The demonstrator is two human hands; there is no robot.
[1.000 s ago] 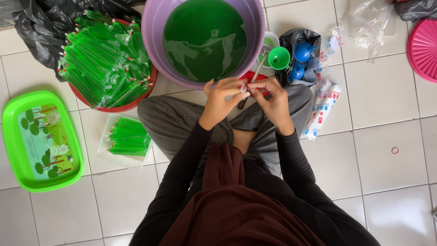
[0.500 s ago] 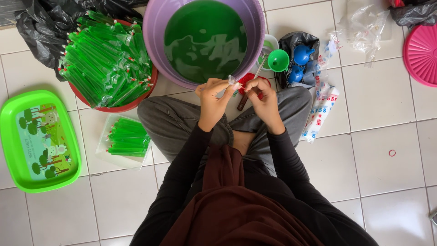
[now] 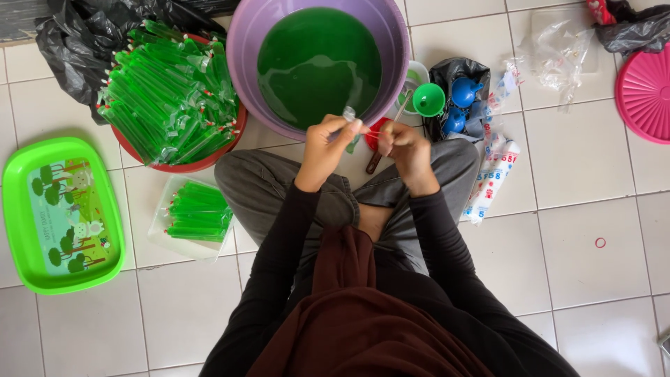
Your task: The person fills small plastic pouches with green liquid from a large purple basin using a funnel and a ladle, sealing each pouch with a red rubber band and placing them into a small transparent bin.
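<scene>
1. Person sitting cross-legged on the tiled floor (image 3: 579, 174), both hands up in front of the knees. The left hand (image 3: 328, 143) has its fingertips pressed together, pinching the twisted top of a small clear tube bag (image 3: 348, 115). The right hand (image 3: 405, 150) sits just beside it, fingers curled in tight on a thin red rubber band (image 3: 375, 134) stretched between the two hands. So the bag is up in the hands, right over the near rim of the basin.
2. One big purple basin (image 3: 241, 63), pretty full of green liquid.
3. One red bowl (image 3: 178, 166) to its left, heaped with filled green tube bags tied in red. Way too many to count.
4. One clear flat tray (image 3: 164, 237) by the left knee with a small bunch more of them.
5. One bright green tray (image 3: 17, 209) far left with a cartoon tree picture, nothing in it.
6. One green funnel (image 3: 428, 99) right of the basin, next to a black bag (image 3: 460, 73) holding blue plastic bits.
7. A long white packet (image 3: 492, 178) with red and blue print lies by the right knee.
8. Pink round lid (image 3: 645, 91) at the right edge, and one loose red band (image 3: 600, 242) on the floor.
</scene>
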